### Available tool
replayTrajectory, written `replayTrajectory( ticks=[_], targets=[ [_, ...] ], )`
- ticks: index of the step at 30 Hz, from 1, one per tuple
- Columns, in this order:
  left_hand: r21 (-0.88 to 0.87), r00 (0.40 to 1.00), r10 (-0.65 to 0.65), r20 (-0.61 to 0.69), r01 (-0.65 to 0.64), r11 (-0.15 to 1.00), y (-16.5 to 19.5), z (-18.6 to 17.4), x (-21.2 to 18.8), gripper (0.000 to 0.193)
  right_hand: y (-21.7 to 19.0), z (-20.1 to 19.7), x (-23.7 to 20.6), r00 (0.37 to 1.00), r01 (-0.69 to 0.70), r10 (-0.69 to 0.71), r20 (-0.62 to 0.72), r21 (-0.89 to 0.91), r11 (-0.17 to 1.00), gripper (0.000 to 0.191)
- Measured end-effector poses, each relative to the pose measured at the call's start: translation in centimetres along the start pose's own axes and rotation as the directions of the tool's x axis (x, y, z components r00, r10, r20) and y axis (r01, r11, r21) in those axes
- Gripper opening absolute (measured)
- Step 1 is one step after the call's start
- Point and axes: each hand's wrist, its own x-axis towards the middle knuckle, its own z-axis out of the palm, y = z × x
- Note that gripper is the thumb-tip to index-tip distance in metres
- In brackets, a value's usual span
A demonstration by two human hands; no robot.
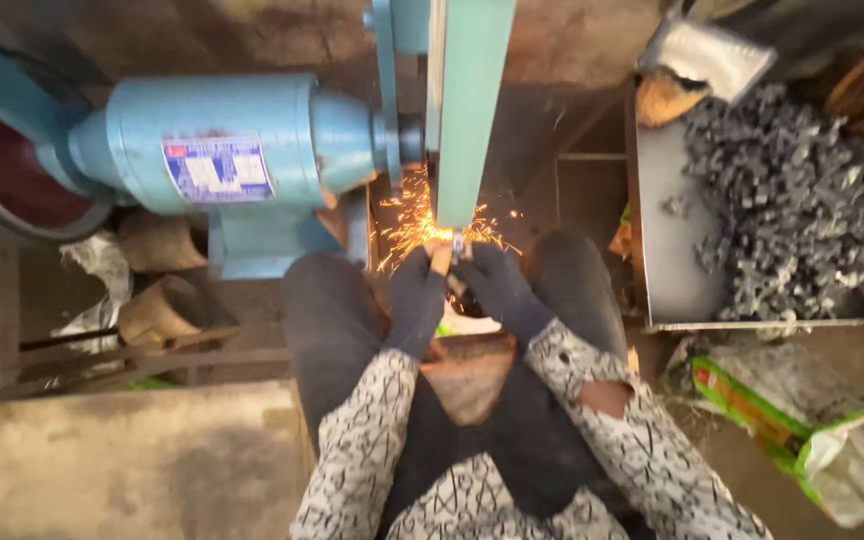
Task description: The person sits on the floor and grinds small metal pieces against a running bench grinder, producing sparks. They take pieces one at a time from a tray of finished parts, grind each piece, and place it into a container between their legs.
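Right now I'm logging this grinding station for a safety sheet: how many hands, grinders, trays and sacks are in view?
Gloved hands: 2, left hand and right hand, both pressing a small metal piece to the green belt guard, sparks flying
Blue grinder: 1
Metal tray of small grey parts: 1
Sack: 1
Total: 5

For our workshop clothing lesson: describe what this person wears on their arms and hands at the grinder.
Both hands, left hand and right hand, wear dark fabric gloves that reach past the wrists. The sleeves are whitish with a black scribbled line pattern. The right sleeve has a torn hole near the elbow.
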Motion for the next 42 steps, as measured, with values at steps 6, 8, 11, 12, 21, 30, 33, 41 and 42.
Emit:
replayTrajectory(
  ticks=[6, 8, 11, 12, 21, 30, 33, 41, 42],
  targets=[
    [0.169, 0.996, -0.081, -0.048, 0.088, 0.982, -0.1, -0.3, 0.0, 0.027, 1.9, -0.1, 0.5, 0.999, 0.038, -0.038, 0.019, -0.022, 0.999, 0.018],
    [0.084, 0.998, -0.065, 0.002, 0.065, 0.994, -0.3, -0.4, 0.1, 0.028, 2.4, -0.2, 0.5, 0.988, 0.156, -0.156, 0.008, -0.124, 0.98, 0.019],
    [0.18, 0.998, 0.052, 0.047, -0.06, 0.982, -0.4, -0.6, 0.2, 0.03, 2.5, -0.4, 0.2, 0.958, 0.26, -0.286, -0.034, -0.324, 0.91, 0.022],
    [0.148, 0.993, 0.082, 0.088, -0.094, 0.985, -0.3, -0.5, 0.2, 0.03, 2.4, -0.6, 0.1, 0.929, 0.337, -0.368, -0.034, -0.332, 0.881, 0.025],
    [0.52, 0.977, 0.211, 0.003, -0.182, 0.835, -0.6, 0.8, -0.4, 0.028, 1.6, -2.3, 0.6, 0.999, 0.053, -0.054, 0.006, 0.062, 0.997, 0.017],
    [0.553, 0.978, 0.189, 0.089, -0.206, 0.807, 0.3, 0.4, -0.2, 0.024, -0.5, -2.6, -0.3, 0.981, 0.188, -0.192, -0.035, -0.098, 0.977, 0.026],
    [0.196, 0.971, 0.145, 0.188, -0.182, 0.964, 1.2, 0.4, -1.0, 0.03, -1.7, -3.1, -1.4, 0.972, 0.231, -0.234, 0.006, -0.188, 0.954, 0.029],
    [-0.176, 0.973, -0.189, 0.134, 0.211, 0.961, 1.3, 0.9, -2.2, 0.033, -1.5, -0.8, -3.7, 0.978, -0.188, 0.112, 0.175, 0.511, 0.839, 0.019],
    [-0.213, 0.986, -0.087, 0.14, 0.116, 0.97, 1.3, 0.9, -2.0, 0.032, -1.4, -0.7, -3.5, 0.985, -0.166, 0.104, 0.14, 0.557, 0.814, 0.019]
  ],
)
